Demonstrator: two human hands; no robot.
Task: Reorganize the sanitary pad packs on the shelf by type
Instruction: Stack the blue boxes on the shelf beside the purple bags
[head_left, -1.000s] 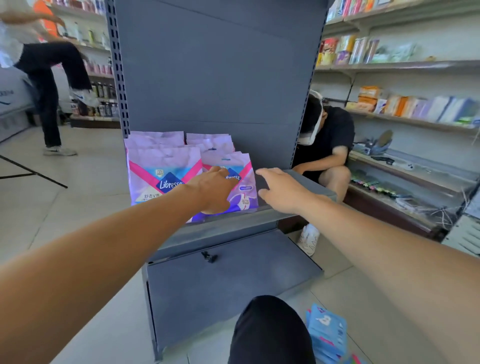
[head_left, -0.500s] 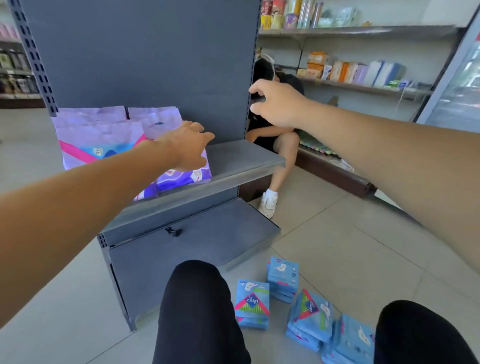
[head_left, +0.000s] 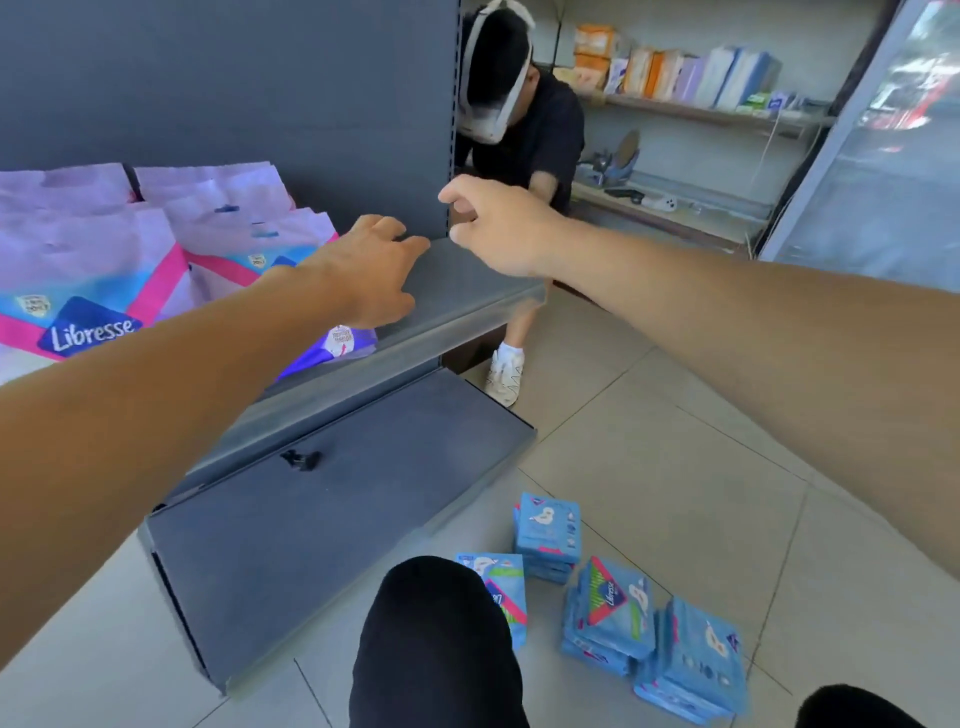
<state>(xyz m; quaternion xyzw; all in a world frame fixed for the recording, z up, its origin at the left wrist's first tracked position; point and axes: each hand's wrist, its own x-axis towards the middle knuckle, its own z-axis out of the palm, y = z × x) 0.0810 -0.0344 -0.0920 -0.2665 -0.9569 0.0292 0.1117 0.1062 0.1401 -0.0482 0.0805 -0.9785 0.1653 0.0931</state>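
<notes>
Purple packs (head_left: 98, 270): we see them standing in rows on the left half of the shelf (head_left: 457, 291), front ones upright and touching each other, one brand printed across the nearest.
Left hand (head_left: 363, 270): our fingers (head_left: 387, 228) are spread wide and hold nothing, hovering just past the right edge of the purple rows; whether the palm touches the last pack we cannot tell.
Step in hand: we judge the purple type to be grouped already, and the sorting now turns to the other type.
Open shelf room: the right half of the shelf is bare grey metal up to its front lip and right end, so we have a clear bay beside the purple rows.
Right hand (head_left: 498, 223): raised above the right end of the shelf, fingers loosely curled and narrow, holding nothing.
Base panel (head_left: 337, 499): it slopes out below the shelf toward our knee (head_left: 436, 639); a low edge to mind when reaching down.
Blue packs (head_left: 613, 608): several small stacks on the floor (head_left: 701, 467) to the right of our knee, well apart from the shelf.
Next move: we think a hand must drop to the floor stacks, grip one, and lift it round the shelf lip into the bare right half.
Seated person (head_left: 519, 130): close behind the right end of the shelf, limiting room there.
</notes>
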